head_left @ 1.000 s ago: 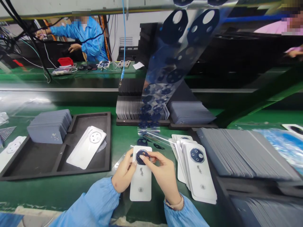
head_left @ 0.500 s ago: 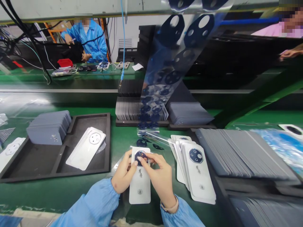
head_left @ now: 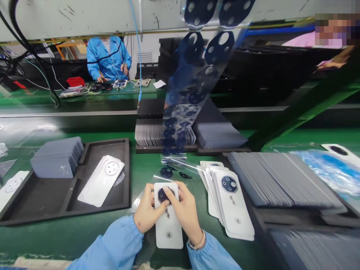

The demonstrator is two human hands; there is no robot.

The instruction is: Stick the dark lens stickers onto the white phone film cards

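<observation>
A white phone back cover stands between my two hands at the front of the green bench, with dark lettering and a round mark on its face. My left hand grips its left edge, thumb on the front beside the camera area. My right hand grips the right edge, and its thumb presses on the dark blue camera sticker, which it partly covers. Fingers behind the cover are hidden. To the right lies a fanned stack of white back covers, the top one bearing a dark blue sticker.
A black tray at left holds more white covers and grey sheets. A clear strip of dark stickers hangs ahead. Rows of grey sheets fill racks at right. A co-worker in blue sits across the bench.
My right hand's fingers have shifted from the sticker's edge to around the cover's side, and the thumb now presses on the sticker. The cover sits slightly lower in view.
</observation>
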